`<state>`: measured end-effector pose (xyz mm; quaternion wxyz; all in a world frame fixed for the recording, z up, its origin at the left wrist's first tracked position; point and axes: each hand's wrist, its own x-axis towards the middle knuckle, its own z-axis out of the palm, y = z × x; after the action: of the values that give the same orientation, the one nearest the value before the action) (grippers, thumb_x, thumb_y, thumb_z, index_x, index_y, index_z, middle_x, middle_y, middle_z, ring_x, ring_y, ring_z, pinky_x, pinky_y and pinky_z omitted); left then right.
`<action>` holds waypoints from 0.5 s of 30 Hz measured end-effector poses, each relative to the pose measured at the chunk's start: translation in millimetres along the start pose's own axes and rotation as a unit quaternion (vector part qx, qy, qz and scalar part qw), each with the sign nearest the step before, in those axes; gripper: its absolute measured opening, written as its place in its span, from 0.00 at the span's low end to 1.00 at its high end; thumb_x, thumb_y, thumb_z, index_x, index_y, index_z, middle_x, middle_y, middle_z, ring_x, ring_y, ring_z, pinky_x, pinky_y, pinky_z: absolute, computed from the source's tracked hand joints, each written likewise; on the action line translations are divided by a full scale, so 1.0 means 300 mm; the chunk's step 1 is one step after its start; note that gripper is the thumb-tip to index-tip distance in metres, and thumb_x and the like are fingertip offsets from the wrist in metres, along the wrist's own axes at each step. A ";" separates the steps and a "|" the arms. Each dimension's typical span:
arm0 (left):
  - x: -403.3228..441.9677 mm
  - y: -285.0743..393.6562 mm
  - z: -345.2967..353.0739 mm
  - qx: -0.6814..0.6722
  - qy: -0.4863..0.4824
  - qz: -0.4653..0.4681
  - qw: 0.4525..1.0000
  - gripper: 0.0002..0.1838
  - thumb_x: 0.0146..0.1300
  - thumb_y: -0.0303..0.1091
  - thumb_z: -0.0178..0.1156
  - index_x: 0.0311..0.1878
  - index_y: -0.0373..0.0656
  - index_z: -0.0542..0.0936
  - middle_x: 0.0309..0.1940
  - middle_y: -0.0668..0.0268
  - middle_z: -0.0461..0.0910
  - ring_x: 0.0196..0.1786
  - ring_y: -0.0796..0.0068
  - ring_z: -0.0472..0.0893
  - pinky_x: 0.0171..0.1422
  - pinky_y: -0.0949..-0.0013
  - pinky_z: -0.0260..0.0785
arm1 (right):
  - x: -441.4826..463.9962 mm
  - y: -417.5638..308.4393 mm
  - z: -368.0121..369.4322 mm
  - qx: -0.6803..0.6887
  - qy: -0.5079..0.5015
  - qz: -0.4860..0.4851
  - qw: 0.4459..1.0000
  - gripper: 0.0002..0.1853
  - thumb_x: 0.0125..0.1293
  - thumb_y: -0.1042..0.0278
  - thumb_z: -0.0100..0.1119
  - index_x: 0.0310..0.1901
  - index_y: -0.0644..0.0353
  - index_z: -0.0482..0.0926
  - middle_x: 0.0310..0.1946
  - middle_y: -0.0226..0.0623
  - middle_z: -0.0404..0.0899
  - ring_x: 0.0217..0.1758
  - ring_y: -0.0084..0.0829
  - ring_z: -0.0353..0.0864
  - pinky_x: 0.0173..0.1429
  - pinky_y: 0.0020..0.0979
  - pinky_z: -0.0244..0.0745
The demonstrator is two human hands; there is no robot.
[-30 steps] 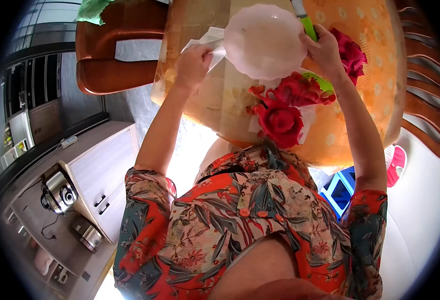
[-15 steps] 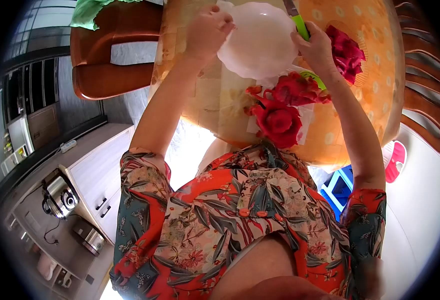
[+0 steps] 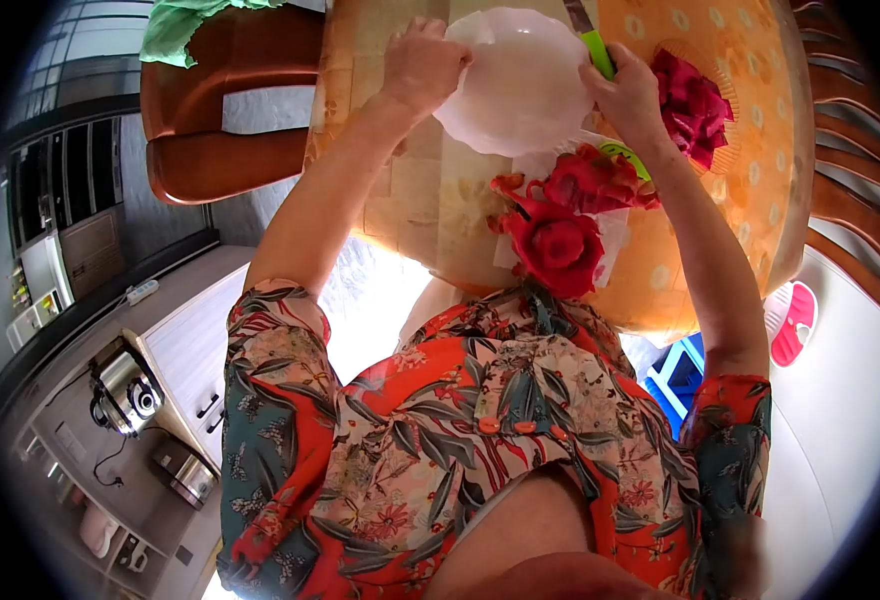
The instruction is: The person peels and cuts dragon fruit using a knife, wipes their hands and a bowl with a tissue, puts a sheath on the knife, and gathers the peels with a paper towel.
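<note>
A white scalloped plate [image 3: 515, 85] is held between my two hands over the table. My left hand [image 3: 425, 68] is closed at its left rim, the thumb side against the edge. Against the right rim, my right hand [image 3: 628, 95] is closed around the green handle of a knife [image 3: 598, 54], whose blade points up and away. Below the plate lie red fruit peels [image 3: 560, 245], with more peel pieces [image 3: 595, 180] beside them. A bright green object [image 3: 620, 150] is partly hidden by my right wrist.
Dark red peels [image 3: 695, 110] rest in a clear ribbed dish at the right. The table [image 3: 760, 210] has a patterned cover. Wooden chairs [image 3: 220, 165] stand on both sides, and a green cloth [image 3: 175, 30] hangs at upper left. A blue stool [image 3: 675, 385] is below.
My left hand has moved up and right to the plate's rim, and the white tissue it held is out of sight. The plate and my right hand with the knife have shifted slightly left.
</note>
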<state>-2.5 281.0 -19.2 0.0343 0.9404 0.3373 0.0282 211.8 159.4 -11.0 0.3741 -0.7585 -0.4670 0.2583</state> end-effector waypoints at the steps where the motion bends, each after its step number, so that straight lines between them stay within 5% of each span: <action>1: 0.000 -0.004 -0.006 0.007 -0.014 0.008 1.000 0.08 0.55 0.39 0.58 0.38 0.59 0.84 0.41 0.65 0.75 0.51 0.65 0.71 0.53 0.60 0.65 | -0.002 -0.002 0.000 0.010 -0.002 0.006 1.000 0.13 0.55 0.62 0.55 0.34 0.65 0.75 0.21 0.45 0.76 0.26 0.39 0.78 0.34 0.35 0.72; 5: 0.005 -0.011 -0.063 -0.080 -0.102 -0.038 0.991 0.09 0.55 0.37 0.58 0.38 0.54 0.83 0.38 0.64 0.75 0.47 0.65 0.73 0.52 0.63 0.67 | -0.006 -0.012 -0.003 -0.013 0.005 -0.007 1.000 0.13 0.55 0.62 0.55 0.34 0.65 0.74 0.24 0.47 0.76 0.29 0.44 0.78 0.36 0.37 0.72; 8: 0.007 -0.133 -0.075 -0.488 -0.156 -0.107 0.852 0.08 0.53 0.36 0.59 0.37 0.52 0.83 0.33 0.63 0.76 0.41 0.63 0.75 0.49 0.63 0.69 | -0.006 0.004 -0.005 -0.047 0.025 -0.032 0.998 0.13 0.55 0.62 0.55 0.35 0.65 0.74 0.26 0.48 0.77 0.31 0.46 0.78 0.39 0.38 0.72; 9: 0.013 -0.121 -0.090 -0.445 -0.113 -0.150 0.875 0.08 0.52 0.36 0.60 0.35 0.50 0.82 0.29 0.64 0.75 0.36 0.62 0.76 0.46 0.63 0.69 | -0.009 0.019 -0.004 -0.048 0.028 -0.034 0.998 0.13 0.55 0.62 0.55 0.35 0.65 0.74 0.27 0.48 0.77 0.32 0.47 0.77 0.39 0.38 0.72; 12: -0.002 -0.062 -0.139 -0.232 -0.015 -0.024 0.972 0.07 0.51 0.36 0.61 0.34 0.52 0.83 0.29 0.64 0.75 0.38 0.63 0.75 0.46 0.62 0.67 | -0.004 0.026 0.006 -0.053 0.024 -0.041 0.997 0.13 0.55 0.62 0.55 0.36 0.65 0.74 0.28 0.49 0.77 0.33 0.48 0.77 0.41 0.39 0.72; 15: 0.002 0.004 -0.043 -0.014 0.076 0.027 0.997 0.05 0.50 0.40 0.62 0.31 0.62 0.84 0.33 0.69 0.75 0.45 0.66 0.71 0.48 0.61 0.62 | -0.014 -0.006 0.001 -0.064 0.007 -0.035 0.997 0.14 0.55 0.62 0.55 0.36 0.65 0.74 0.28 0.49 0.77 0.34 0.48 0.78 0.41 0.39 0.72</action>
<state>-2.2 281.0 -6.3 0.0208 0.9437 0.3131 0.1050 209.0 156.2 -9.6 0.3369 -0.7660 -0.5059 0.2093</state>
